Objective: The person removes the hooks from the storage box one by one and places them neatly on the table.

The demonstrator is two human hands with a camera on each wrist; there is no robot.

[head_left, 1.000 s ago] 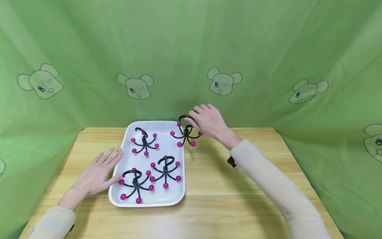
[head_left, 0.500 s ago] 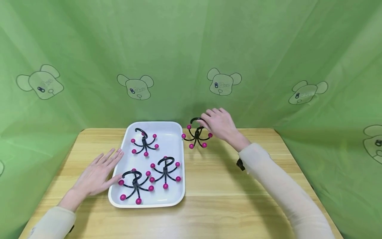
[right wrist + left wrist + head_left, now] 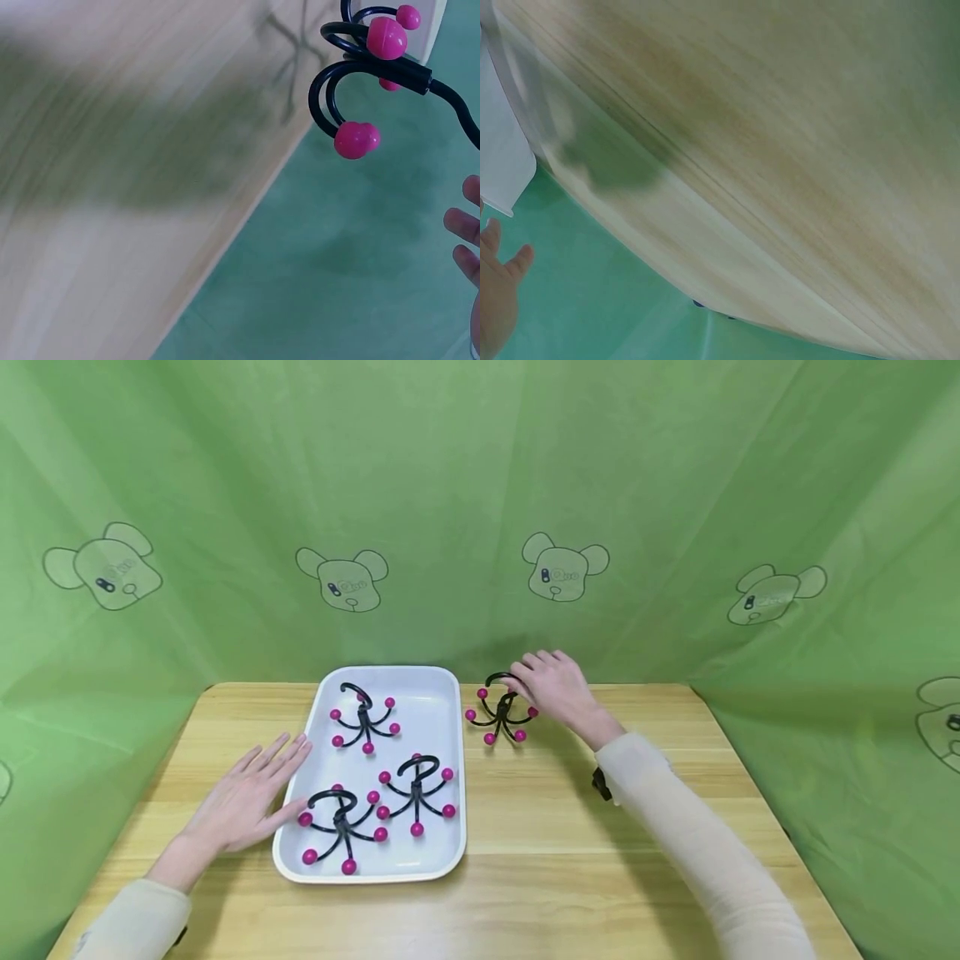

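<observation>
My right hand (image 3: 557, 689) grips the hooked handle of a black scalp massager (image 3: 502, 707) with pink ball tips, right of the white tray's (image 3: 371, 878) far end. In the right wrist view this massager (image 3: 409, 73) shows its curved legs; its handle runs out of frame near the fingertips (image 3: 461, 223). Whether its balls touch the table I cannot tell. Three more scalp massagers stand inside the tray: one at the back (image 3: 363, 718), one at front left (image 3: 342, 825), one at right (image 3: 416, 789). Fingers spread, my left hand (image 3: 243, 797) rests at the tray's left edge.
A wooden table (image 3: 570, 877) bears the tray on its left half. Green cloth (image 3: 450, 485) printed with mouse faces hangs close behind the table and along both sides. The right forearm's sleeve (image 3: 697, 835) reaches across the table's right part.
The right hand has carried its scalp massager from over the tray's far right corner rightward, then lowered it beside the tray. The left hand and the massagers in the tray have stayed put.
</observation>
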